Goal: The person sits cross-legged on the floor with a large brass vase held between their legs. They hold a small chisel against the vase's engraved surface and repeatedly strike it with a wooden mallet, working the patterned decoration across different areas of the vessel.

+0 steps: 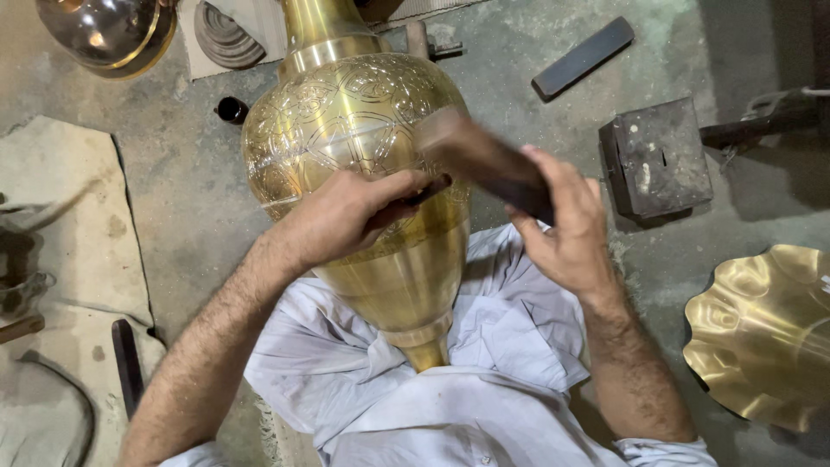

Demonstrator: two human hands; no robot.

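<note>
Left hand (350, 212) is pinching a thin dark engraving tool (430, 188) against the brass vase (363, 130) lying across the lap; right hand (562, 220) is gripping a blurred dark mallet (484, 160). Vase: probably heavy, rigid, slick, best steadied at its belly.

The brass vase (363, 156) is polished metal, glossy, its upper body engraved and its lower body smooth. The mallet (484, 164) above it looks like dark matt wood. Beneath the vase, white cloth (432, 398) lies creased; the floor (190, 190) around it is rough, dusty concrete
</note>
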